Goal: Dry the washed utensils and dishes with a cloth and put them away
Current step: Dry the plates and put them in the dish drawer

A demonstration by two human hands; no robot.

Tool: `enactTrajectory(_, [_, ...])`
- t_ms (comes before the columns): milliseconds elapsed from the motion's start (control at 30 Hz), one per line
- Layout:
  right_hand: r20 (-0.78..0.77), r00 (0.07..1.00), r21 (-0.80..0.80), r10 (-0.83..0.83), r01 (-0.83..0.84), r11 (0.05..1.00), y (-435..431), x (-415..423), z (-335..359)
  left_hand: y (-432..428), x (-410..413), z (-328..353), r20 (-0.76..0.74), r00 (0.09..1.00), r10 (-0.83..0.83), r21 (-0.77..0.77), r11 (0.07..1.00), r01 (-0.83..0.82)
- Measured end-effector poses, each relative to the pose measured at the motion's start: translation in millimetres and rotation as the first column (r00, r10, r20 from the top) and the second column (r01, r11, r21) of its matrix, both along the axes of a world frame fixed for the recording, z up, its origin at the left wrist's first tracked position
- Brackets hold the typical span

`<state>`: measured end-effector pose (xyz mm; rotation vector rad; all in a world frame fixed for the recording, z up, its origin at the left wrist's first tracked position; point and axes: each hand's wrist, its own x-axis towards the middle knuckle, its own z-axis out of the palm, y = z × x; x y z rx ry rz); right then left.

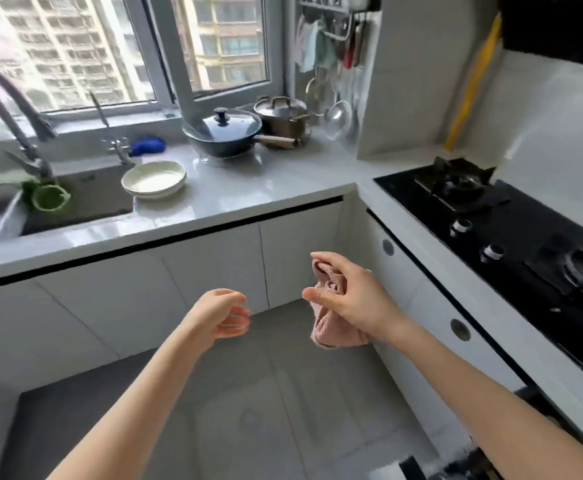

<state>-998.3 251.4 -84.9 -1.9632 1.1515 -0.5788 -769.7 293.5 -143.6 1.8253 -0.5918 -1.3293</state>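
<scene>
Gripping pink cloth (328, 327), right hand (349, 299), left hand (220, 315) loosely curled, seemingly empty

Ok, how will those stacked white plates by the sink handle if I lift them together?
The white plates look glazed and rigid: probably breakable, and heavyish as a stack. Their glossy surface may be slippery. They sit right beside the sink, so a push might slide them in.

Kitchen fittings:
- Grey pull-down faucet (13, 112) over a steel sink (103, 199), with a green strainer basket (50, 197) inside.
- Blue item (147, 146), possibly a sponge, on the white countertop (266, 181) below the window (75, 53).
- Black gas hob (512, 237) at right.
- White cabinet doors (214, 265) below.
</scene>
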Motion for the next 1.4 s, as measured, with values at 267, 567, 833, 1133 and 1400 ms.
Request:
enactTrajectory(267, [0.047, 0.988, -0.06, 0.147, -0.144, 0.988, -97, 183, 16, -59, 173, 3, 0.026, 0.978, 0.206, -0.039, 0.978, -0.205])
enactTrajectory(567, [-0.028, 0.961, -0.093, 0.276, -0.278, 0.956, -238, 340, -5, -186, 331, -32, 0.061, 0.895, 0.441, -0.05, 0.897, -0.439])
enactTrajectory(833, [-0.095, 0.948, -0.042, 0.304, -0.308, 0.95, -395, 471, -31, -327, 462, -79, 0.3, 0.778, 0.552, 0.007, 0.814, -0.58])
enactTrajectory(1133, [-0.187, 0.941, 0.02, 0.281, -0.282, 0.959, -484, 559, -51, -385, 547, -108, 0.558, 0.809, 0.183, 0.278, 0.878, -0.39])
enactTrajectory(1400, [-0.174, 0.97, 0.059, 0.169, -0.161, 0.985, -495, 585, -52, -385, 571, -98, 0.42, 0.901, 0.105, 0.291, 0.925, -0.243])
